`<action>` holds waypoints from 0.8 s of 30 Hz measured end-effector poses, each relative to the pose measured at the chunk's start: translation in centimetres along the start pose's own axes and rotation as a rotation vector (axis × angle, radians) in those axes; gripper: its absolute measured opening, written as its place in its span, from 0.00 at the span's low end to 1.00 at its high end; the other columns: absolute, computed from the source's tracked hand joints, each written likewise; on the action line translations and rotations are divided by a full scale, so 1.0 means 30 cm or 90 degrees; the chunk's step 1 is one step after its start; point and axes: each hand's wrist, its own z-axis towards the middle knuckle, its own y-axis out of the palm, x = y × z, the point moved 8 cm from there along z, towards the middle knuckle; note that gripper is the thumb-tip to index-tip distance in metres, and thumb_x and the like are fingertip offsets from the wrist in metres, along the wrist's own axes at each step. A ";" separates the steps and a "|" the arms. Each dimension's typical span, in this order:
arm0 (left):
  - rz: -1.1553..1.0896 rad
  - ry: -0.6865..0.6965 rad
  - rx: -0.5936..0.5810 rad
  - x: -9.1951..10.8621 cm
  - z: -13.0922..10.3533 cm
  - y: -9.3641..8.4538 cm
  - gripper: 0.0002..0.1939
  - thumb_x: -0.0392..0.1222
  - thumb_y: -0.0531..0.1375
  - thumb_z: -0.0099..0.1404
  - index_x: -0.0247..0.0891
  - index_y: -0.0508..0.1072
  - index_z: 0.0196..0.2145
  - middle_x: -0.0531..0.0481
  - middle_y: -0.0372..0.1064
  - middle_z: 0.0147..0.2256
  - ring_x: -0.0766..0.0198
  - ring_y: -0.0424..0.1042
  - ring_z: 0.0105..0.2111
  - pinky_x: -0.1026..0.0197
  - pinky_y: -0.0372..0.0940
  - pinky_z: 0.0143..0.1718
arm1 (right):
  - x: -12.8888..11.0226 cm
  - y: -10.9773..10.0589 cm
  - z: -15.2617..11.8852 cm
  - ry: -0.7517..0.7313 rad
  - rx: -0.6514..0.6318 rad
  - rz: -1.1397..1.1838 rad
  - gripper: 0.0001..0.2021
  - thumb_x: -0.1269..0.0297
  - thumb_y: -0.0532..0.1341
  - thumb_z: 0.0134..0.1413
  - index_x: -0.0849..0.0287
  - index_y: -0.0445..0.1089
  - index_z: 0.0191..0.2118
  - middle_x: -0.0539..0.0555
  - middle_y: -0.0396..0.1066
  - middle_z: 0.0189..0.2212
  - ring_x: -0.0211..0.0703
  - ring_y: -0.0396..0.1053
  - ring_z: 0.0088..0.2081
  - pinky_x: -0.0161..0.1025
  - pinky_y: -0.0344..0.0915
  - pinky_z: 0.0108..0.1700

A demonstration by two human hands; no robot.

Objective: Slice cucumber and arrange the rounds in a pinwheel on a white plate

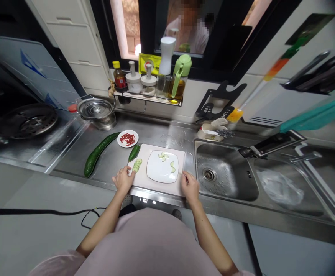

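A white square plate (162,174) rests on a pale cutting board (142,183). Thin cucumber slices (163,156) form a curved pattern near its upper edge, and a few more lie at its right. My left hand (123,180) is at the board's left edge, thumb and fingers apart, beside an overlapping row of cucumber slices (137,165). Just above that row is a cut cucumber piece (134,153). To the right of the plate, my right hand (190,186) is closed with curled fingers over the board's edge; whatever it may hold cannot be made out.
Left of the board lie a long cucumber (98,155) and a small dish (120,140) of chopped red bits. A lidded steel pot (102,119) stands behind them. The sink (227,172) is at the right, with a black faucet (266,145). A condiment rack (147,98) hangs behind.
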 end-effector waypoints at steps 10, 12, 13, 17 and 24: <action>0.026 0.000 -0.013 -0.001 0.000 0.023 0.18 0.55 0.56 0.60 0.42 0.73 0.42 0.42 0.73 0.40 0.47 0.68 0.44 0.46 0.53 0.47 | 0.011 0.009 -0.015 0.012 -0.011 -0.013 0.18 0.62 0.49 0.61 0.60 0.75 0.45 0.59 0.76 0.40 0.47 0.72 0.42 0.43 0.66 0.47; 0.025 0.002 -0.013 0.001 -0.001 0.022 0.18 0.55 0.56 0.60 0.42 0.73 0.42 0.42 0.73 0.40 0.47 0.68 0.44 0.46 0.53 0.48 | 0.012 0.009 -0.018 0.012 -0.012 -0.009 0.18 0.62 0.49 0.61 0.59 0.75 0.46 0.59 0.76 0.41 0.47 0.71 0.43 0.43 0.66 0.48; 0.024 0.002 -0.012 0.002 -0.001 0.022 0.17 0.54 0.56 0.60 0.42 0.73 0.42 0.42 0.73 0.40 0.47 0.68 0.44 0.46 0.53 0.48 | 0.012 0.009 -0.019 0.012 -0.012 -0.008 0.18 0.62 0.49 0.61 0.59 0.75 0.46 0.59 0.76 0.41 0.47 0.71 0.43 0.43 0.66 0.48; 0.021 0.000 -0.007 0.011 -0.007 0.021 0.16 0.53 0.56 0.60 0.43 0.72 0.41 0.44 0.72 0.39 0.49 0.69 0.43 0.47 0.53 0.47 | 0.010 0.006 -0.021 0.013 -0.016 -0.007 0.18 0.63 0.50 0.61 0.59 0.75 0.46 0.59 0.76 0.41 0.47 0.71 0.43 0.43 0.66 0.48; -0.006 0.024 0.008 0.038 -0.018 0.019 0.10 0.49 0.56 0.61 0.43 0.70 0.37 0.47 0.74 0.38 0.51 0.70 0.42 0.51 0.55 0.46 | 0.005 -0.001 -0.018 0.017 -0.022 -0.015 0.18 0.64 0.49 0.61 0.59 0.75 0.46 0.58 0.76 0.41 0.46 0.72 0.44 0.43 0.66 0.49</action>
